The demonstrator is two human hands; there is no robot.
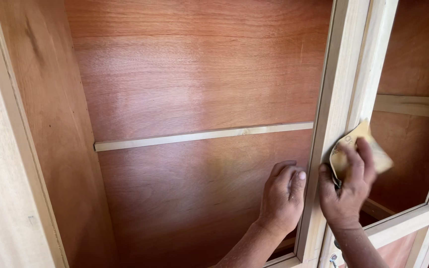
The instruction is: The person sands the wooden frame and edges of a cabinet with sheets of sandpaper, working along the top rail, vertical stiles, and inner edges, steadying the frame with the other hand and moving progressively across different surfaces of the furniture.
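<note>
My right hand (347, 191) grips a folded sheet of tan sandpaper (381, 158) and presses it against the pale wooden upright (341, 84) of a cabinet frame. My left hand (284, 196) is curled with its fingers hooked on the inner left edge of the same upright, a little below the sandpaper. Both forearms come up from the bottom of the view, dusted with fine sawdust.
Behind the frame is a reddish-brown plywood back panel (194, 74) with a thin pale batten (199, 135) across it. A plywood side wall (40, 124) stands at left. A lower pale rail (398, 226) and another batten (413, 105) lie at right.
</note>
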